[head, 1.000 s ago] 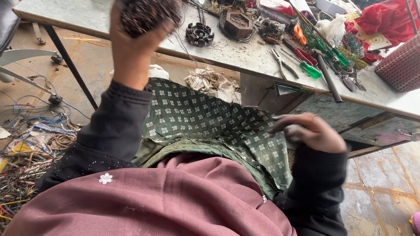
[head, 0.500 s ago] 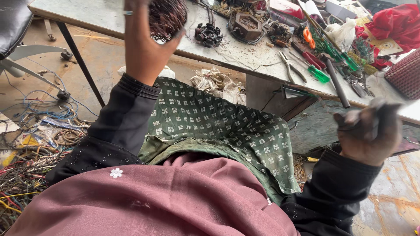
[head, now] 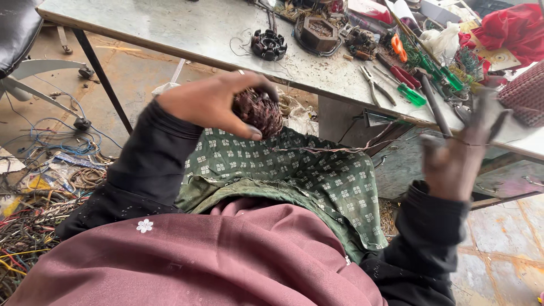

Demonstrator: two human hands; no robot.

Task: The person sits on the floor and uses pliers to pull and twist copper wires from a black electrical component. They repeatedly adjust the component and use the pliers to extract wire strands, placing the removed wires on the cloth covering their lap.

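Copper wire is wound into a dense, dark reddish-brown coil (head: 259, 110), rough and tangled on its surface, and this coil is gripped in the left hand (head: 215, 102), above the lap and in front of the table edge. The fingers are curled closely around it, with the thumb pressed on its lower side. One thin wire strand (head: 340, 148) is stretched from the coil across to the right hand (head: 456, 153), which is raised with the fingers spread wide and slightly blurred; whether the strand is pinched there cannot be told. Under both hands a green cloth (head: 294, 175) with a small white flower pattern is laid over the knees. On the grey, scratched metal table (head: 192, 28) a black round stator (head: 268, 44), pliers (head: 375, 84) and green-handled screwdrivers (head: 411, 93) are seen. Coloured loose wires (head: 34, 221) are heaped on the floor at the left.
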